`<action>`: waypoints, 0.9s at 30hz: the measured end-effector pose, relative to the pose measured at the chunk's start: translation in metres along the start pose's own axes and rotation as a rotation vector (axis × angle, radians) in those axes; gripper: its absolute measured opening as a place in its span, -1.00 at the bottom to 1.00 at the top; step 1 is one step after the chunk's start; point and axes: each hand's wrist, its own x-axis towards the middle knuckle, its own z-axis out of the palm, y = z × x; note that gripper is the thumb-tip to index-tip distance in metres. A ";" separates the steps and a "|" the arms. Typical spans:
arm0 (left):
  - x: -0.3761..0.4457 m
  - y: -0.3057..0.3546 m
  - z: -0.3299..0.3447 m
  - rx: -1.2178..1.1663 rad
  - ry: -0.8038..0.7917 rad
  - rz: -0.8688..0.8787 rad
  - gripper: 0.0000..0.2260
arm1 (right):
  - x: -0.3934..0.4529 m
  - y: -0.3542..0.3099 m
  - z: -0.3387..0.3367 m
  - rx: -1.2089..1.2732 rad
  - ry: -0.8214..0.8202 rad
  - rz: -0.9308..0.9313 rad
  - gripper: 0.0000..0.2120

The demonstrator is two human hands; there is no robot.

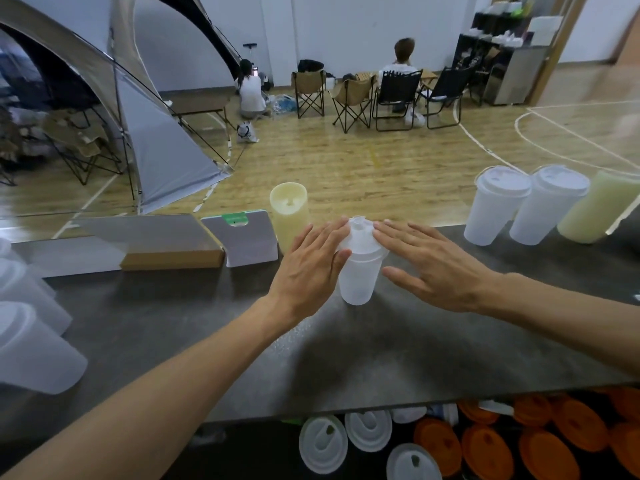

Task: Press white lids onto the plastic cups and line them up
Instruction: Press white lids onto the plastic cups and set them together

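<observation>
Cup (358, 275) mid-counter (415, 341), lid (360, 233) on top; left hand (311, 268) and right hand (433, 268) flat, open, fingers on rim, gripping nothing. Press evenly all round, keeping cup upright.

Both forearms reach in from six o'clock. The left hand (313, 268) and the right hand (434, 268) lie flat, fingers spread, fingertips nearly meeting at twelve.
</observation>
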 end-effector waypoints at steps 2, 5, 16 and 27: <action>-0.001 0.000 0.000 0.005 -0.002 -0.005 -0.53 | -0.004 -0.004 -0.001 -0.031 0.015 -0.029 -0.39; -0.003 0.000 0.001 -0.006 0.004 -0.015 -0.52 | -0.011 -0.016 0.006 -0.005 0.045 -0.041 -0.41; -0.002 0.007 0.010 -0.252 0.025 -0.100 -0.55 | 0.015 -0.011 -0.004 0.265 -0.044 0.221 -0.34; 0.007 0.027 0.028 -0.372 0.213 -0.226 -0.55 | 0.023 -0.006 0.008 0.091 -0.105 0.181 -0.32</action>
